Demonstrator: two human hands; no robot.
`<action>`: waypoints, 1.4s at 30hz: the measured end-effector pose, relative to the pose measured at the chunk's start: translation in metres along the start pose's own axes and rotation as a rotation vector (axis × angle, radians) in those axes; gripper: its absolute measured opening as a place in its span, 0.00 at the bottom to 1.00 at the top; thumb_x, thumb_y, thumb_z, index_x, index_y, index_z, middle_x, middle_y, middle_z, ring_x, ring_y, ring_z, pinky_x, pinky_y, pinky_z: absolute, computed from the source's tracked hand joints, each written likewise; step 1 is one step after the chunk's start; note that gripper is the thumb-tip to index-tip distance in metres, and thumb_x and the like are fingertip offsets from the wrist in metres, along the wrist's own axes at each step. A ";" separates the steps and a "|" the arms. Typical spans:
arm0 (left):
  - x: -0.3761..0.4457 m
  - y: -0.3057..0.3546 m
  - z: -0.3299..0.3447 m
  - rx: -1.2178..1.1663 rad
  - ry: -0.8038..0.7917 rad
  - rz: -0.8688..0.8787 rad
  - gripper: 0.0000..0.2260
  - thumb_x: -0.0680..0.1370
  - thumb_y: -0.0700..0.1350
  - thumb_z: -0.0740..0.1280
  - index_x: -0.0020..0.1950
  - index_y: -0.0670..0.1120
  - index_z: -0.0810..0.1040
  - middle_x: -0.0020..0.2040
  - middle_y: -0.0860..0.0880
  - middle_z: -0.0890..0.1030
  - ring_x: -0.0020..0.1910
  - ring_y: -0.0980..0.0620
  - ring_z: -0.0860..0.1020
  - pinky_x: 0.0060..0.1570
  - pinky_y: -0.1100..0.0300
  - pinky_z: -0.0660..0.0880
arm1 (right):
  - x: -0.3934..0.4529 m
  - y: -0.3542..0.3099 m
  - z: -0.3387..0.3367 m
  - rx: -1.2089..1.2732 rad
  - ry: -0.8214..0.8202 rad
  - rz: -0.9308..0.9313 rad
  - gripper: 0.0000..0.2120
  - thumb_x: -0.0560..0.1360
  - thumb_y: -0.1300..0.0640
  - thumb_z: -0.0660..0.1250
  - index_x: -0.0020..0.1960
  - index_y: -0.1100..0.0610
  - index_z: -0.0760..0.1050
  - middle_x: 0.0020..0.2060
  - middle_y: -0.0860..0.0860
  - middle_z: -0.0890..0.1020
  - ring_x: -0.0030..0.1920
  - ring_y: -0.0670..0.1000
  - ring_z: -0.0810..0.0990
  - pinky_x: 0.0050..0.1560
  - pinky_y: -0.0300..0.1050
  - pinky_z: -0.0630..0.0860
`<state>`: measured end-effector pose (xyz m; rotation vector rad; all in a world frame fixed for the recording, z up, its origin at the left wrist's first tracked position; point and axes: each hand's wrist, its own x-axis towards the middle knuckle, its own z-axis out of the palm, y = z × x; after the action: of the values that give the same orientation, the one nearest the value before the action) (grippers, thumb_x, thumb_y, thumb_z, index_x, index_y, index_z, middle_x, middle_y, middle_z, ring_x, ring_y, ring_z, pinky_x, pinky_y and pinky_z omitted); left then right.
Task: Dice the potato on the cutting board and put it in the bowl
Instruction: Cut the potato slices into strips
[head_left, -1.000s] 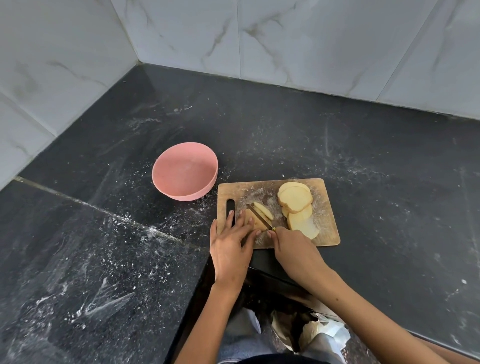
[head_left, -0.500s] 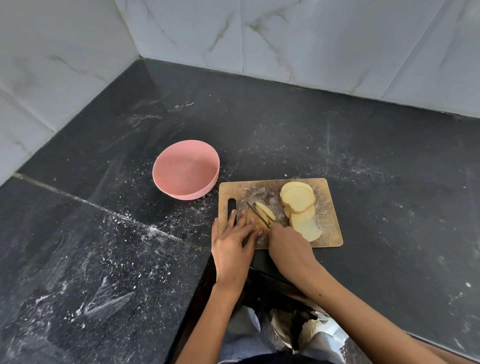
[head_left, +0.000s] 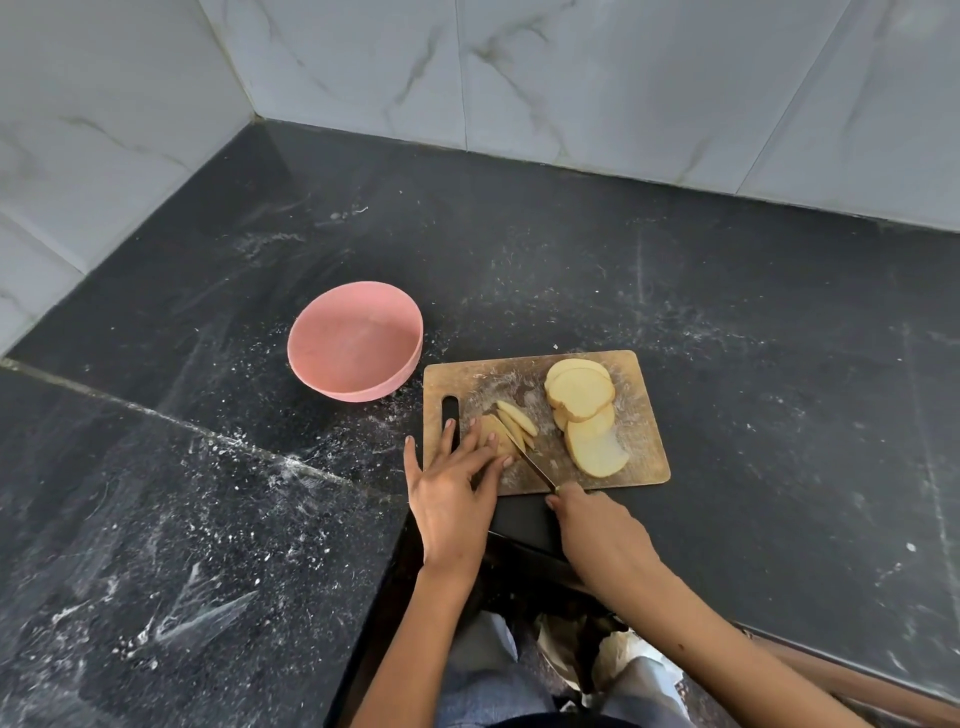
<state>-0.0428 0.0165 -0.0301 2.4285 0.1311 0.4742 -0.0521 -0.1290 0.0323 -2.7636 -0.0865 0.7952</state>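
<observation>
While the knife cuts: one potato slice is being cut into strips on the cutting board (head_left: 644, 447).
Left hand (head_left: 451, 493): it lies flat with fingers straight and a little spread, and the fingertips press on the potato slice (head_left: 491, 434) to keep it in place.
Right hand (head_left: 597, 530): its fingers are curled round the knife handle, which is hidden inside the hand.
Knife (head_left: 530, 460): the thin blade lies slanted across the slice, just beside the left fingertips.
Cut strips (head_left: 517, 418): a few strips lean next to the blade, on its far side.
Round slices (head_left: 584, 415): a stack of whole slices lies on the right half of the board, overlapping each other, apart from the blade.
Bowl (head_left: 356, 340): the pink bowl stands to the left of the board, near its far left corner, with no potato in it.
Tabletop (head_left: 727, 312): it is dark stone with white dusty specks, and the board sits close to its near edge.
Walls (head_left: 571, 78): pale marble tiles stand behind and to the left.
</observation>
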 end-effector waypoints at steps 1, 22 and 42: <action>0.000 0.000 0.000 -0.003 -0.002 -0.004 0.08 0.71 0.48 0.76 0.49 0.53 0.85 0.58 0.51 0.82 0.66 0.49 0.74 0.74 0.54 0.46 | -0.005 0.003 0.002 0.001 -0.006 0.005 0.16 0.84 0.49 0.46 0.58 0.59 0.67 0.53 0.58 0.77 0.54 0.61 0.77 0.44 0.49 0.67; 0.000 -0.002 -0.002 0.072 0.004 0.056 0.10 0.70 0.47 0.77 0.51 0.52 0.85 0.57 0.50 0.82 0.67 0.49 0.73 0.72 0.52 0.49 | 0.005 0.007 -0.004 0.155 0.085 -0.057 0.17 0.82 0.46 0.49 0.42 0.54 0.66 0.40 0.53 0.76 0.46 0.58 0.76 0.43 0.49 0.70; 0.002 -0.002 -0.003 0.023 -0.005 0.052 0.11 0.71 0.52 0.71 0.51 0.52 0.85 0.57 0.50 0.82 0.66 0.47 0.74 0.72 0.52 0.50 | 0.019 -0.018 -0.007 0.114 0.184 -0.107 0.18 0.83 0.48 0.48 0.53 0.59 0.71 0.49 0.58 0.80 0.50 0.59 0.79 0.41 0.47 0.67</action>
<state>-0.0422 0.0203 -0.0291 2.4607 0.0717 0.4918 -0.0319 -0.1110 0.0331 -2.6842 -0.1476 0.5002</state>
